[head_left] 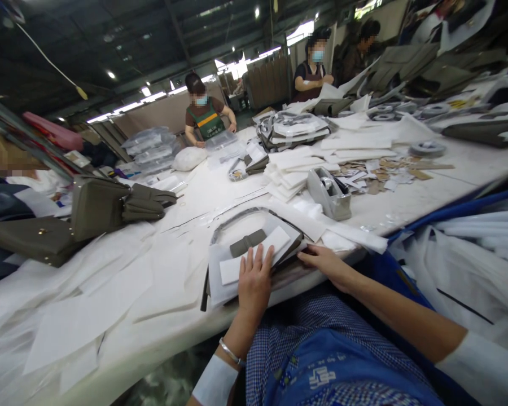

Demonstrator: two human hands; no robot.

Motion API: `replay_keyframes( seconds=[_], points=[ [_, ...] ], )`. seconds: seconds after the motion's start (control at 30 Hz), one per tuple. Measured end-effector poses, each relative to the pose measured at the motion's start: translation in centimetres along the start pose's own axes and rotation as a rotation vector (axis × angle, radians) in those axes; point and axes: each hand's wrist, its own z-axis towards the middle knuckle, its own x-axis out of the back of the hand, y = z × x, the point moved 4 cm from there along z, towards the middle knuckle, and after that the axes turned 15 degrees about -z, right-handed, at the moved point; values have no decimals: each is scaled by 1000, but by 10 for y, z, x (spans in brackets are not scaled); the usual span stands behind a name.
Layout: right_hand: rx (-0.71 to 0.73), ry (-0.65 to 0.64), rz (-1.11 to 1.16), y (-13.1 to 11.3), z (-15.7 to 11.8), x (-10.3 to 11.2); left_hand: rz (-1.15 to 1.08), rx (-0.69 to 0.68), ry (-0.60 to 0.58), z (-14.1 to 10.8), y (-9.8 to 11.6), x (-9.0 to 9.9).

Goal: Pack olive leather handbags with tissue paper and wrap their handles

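Note:
A dark olive handbag (295, 243) lies flat at the table edge in front of me, its wrapped handle (237, 217) arching toward the far side. White sheet material covers part of it, and a folded white foam strip (231, 272) rests across the top beside an olive tab (246, 243). My left hand (255, 276) is open, fingers stretched flat over the strip. At the bag's right side, the fingers of my right hand (322, 262) pinch its edge. What lies beneath the sheets is hidden.
A tape dispenser (330, 194) stands just beyond the bag, near stacked white foam strips (285, 177) and paper scraps (379, 173). Olive bags (97, 208) lie at left, with white sheets (88, 316) before them. Co-workers (209, 115) stand across the table.

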Motion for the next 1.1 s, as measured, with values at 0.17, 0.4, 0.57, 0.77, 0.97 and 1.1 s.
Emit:
replay_keyframes(
  seconds=[0.17, 0.4, 0.57, 0.77, 0.97, 1.1],
  points=[
    [114, 2, 233, -38, -3, -23, 20, 0, 106, -12, -18, 12],
    [55, -87, 663, -100, -7, -65, -9, 45, 244, -14, -35, 28],
    [326, -105, 281, -83, 11, -51, -56, 85, 301, -16, -49, 37],
    [498, 407, -839, -26, 59, 40, -86, 138, 308, -18, -56, 43],
    [305, 329, -1084, -8, 103, 64, -83, 123, 309, -17, -53, 40],
    [333, 282, -1015, -21, 108, 68, -72, 123, 301, -18, -55, 36]
  ],
)
